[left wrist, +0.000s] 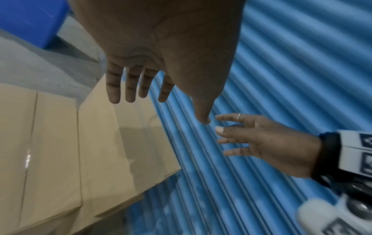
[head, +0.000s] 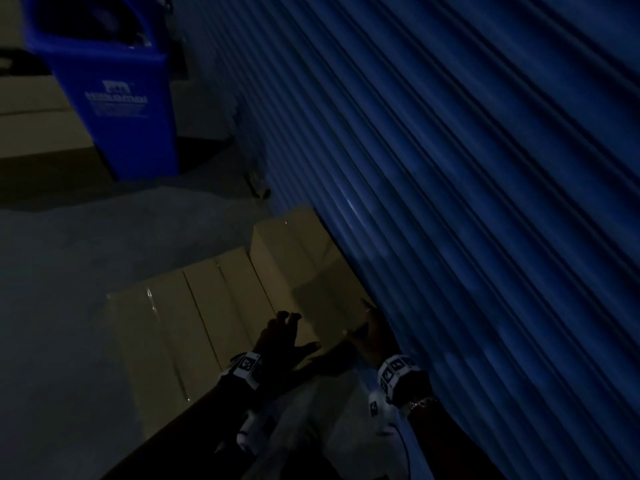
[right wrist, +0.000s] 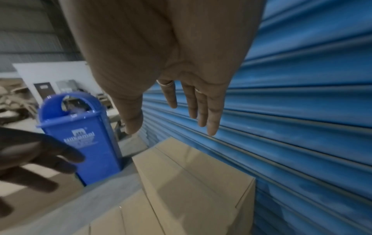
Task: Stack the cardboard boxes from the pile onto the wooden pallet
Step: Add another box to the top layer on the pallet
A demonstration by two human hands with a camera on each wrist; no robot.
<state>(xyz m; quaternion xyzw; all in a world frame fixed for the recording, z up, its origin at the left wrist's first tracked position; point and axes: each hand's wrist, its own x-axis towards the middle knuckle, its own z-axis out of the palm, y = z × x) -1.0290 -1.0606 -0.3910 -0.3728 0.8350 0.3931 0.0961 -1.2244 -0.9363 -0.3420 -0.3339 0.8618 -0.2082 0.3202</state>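
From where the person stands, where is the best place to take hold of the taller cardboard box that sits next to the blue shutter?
Probably its two short end faces, coming from above with both open hands. The taller cardboard box has one long side close to the shutter and the other against the lower boxes, so the long sides give fingers little room. The left hand and right hand hold nothing.

Head view v. dim, wrist views brighter, motion blur, edges warped

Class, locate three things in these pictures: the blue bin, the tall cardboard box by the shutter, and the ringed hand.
blue bin [right wrist: 84,143]: right wrist view, printed front.
tall cardboard box [right wrist: 181,174]: right wrist view, top face.
right hand [left wrist: 267,143]: left wrist view, back.
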